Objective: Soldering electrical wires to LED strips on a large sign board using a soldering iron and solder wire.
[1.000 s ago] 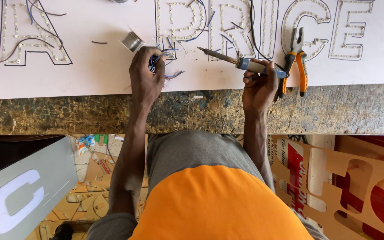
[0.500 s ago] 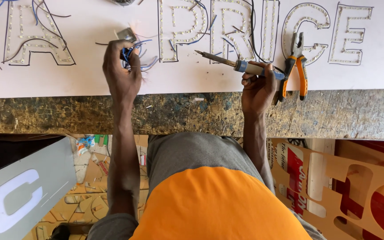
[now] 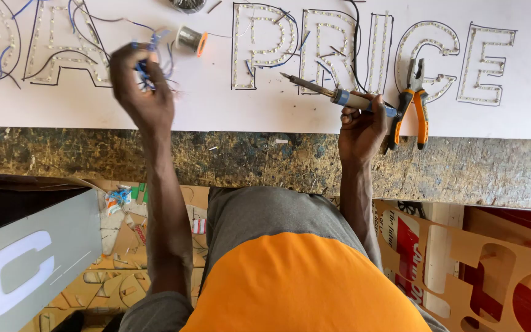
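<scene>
I see my left hand, blurred, seemingly pinching thin blue wires near the white sign board's front edge; my right hand grips a blue-handled soldering iron.

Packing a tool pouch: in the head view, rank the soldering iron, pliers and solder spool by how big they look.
1. Soldering iron, longest.
2. Pliers, somewhat shorter.
3. Solder spool, clearly smallest.
All lie at about the same distance on the white board.

Orange-handled pliers lie right on the white sign board; a solder spool sits far left; a grey panel leans near left
</scene>
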